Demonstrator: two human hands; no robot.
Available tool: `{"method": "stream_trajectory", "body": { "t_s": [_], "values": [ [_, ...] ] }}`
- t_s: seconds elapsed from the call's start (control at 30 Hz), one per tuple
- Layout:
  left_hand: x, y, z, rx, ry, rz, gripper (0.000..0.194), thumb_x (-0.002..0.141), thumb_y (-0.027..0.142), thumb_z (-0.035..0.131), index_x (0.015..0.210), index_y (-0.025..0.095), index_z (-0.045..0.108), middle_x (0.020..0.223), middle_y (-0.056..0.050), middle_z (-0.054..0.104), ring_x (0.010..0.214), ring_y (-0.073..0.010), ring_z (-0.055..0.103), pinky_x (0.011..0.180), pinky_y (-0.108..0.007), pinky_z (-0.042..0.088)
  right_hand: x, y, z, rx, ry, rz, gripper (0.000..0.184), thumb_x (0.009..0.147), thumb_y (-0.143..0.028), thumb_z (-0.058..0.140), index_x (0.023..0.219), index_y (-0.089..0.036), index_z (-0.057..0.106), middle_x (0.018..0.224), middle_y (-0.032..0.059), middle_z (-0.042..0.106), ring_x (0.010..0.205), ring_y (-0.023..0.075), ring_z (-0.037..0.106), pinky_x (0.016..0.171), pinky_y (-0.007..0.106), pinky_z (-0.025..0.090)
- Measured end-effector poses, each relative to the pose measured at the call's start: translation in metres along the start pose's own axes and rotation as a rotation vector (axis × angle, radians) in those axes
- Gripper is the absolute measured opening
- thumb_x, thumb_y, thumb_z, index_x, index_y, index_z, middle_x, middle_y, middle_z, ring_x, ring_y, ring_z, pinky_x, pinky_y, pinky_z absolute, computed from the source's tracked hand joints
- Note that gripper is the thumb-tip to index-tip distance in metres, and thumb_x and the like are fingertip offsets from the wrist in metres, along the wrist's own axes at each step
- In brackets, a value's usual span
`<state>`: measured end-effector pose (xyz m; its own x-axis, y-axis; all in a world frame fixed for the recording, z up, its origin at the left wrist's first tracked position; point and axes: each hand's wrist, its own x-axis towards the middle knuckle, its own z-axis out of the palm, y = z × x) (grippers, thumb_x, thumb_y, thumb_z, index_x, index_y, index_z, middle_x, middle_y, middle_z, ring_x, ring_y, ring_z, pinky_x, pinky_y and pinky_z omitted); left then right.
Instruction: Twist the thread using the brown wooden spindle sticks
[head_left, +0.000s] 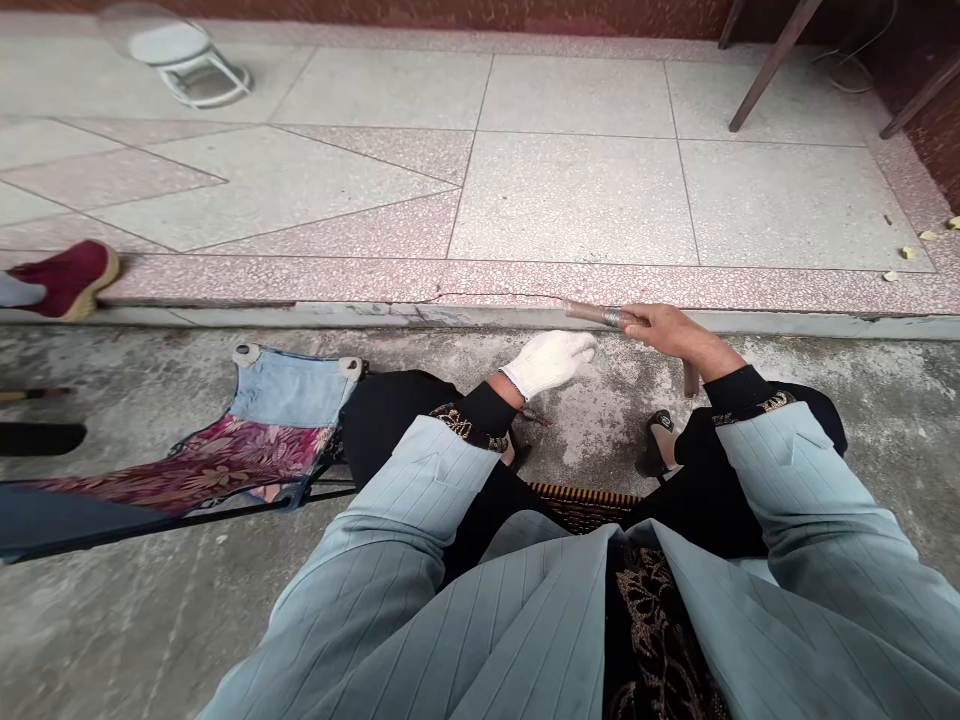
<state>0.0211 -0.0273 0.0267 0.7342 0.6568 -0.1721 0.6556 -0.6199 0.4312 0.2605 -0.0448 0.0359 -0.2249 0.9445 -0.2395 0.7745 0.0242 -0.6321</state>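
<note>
My left hand (549,362) wears a white knitted glove. Its fingers are curled together over the concrete, and whatever they may hold is hidden. Bare and to the right, my right hand (670,330) is closed round a brown stick-like tool (585,311) with a silvery wire-like wrapping near my fingers. The tool's free end points left, in front of the pale step edge. A brown piece also shows below my right palm; I cannot tell whether it belongs to the same tool. The two hands are apart, above the gap between my knees.
A folding chair (270,440) with denim and flowered cloth is beside my left knee. A person's red shoe (64,280) rests at the step's left. The tiled step (570,200) runs across ahead, with a white stool (180,55) and wooden legs (776,65) farther back.
</note>
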Motion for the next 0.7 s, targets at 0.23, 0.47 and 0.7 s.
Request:
{"method": "stream_trajectory", "body": {
  "t_s": [0.23,0.47,0.7],
  "values": [
    [-0.006,-0.005,-0.014,0.063,-0.062,0.13,0.031,0.095,0.034,0.044,0.106,0.023,0.071,0.104,-0.006,0.073,0.09,-0.0202,0.065,0.073,-0.028,0.042,-0.004,-0.007,-0.001,0.021,-0.642,-0.116,0.031,0.083,-0.035,0.067,0.109,-0.022,0.076,0.08,0.0008,0.068,0.068,0.0136,0.054,0.061,0.025,0.038],
    [-0.008,-0.01,-0.028,-0.533,-0.005,0.041,0.031,0.093,0.035,0.047,0.104,0.015,0.068,0.094,-0.006,0.071,0.074,-0.0133,0.06,0.069,-0.025,0.046,-0.019,-0.014,-0.026,0.677,-0.448,-0.173,0.058,0.08,-0.038,0.074,0.133,-0.018,0.064,0.075,-0.0024,0.062,0.059,0.0075,0.047,0.059,0.022,0.042],
    [-0.006,0.002,-0.019,-0.364,0.034,0.019,0.03,0.094,0.033,0.042,0.099,0.019,0.068,0.085,-0.001,0.068,0.068,-0.0121,0.057,0.065,-0.024,0.042,-0.006,-0.006,-0.023,0.764,-0.045,0.01,0.051,0.079,-0.041,0.073,0.122,-0.014,0.067,0.07,-0.0005,0.057,0.057,0.0094,0.047,0.053,0.023,0.038]
  ]
}}
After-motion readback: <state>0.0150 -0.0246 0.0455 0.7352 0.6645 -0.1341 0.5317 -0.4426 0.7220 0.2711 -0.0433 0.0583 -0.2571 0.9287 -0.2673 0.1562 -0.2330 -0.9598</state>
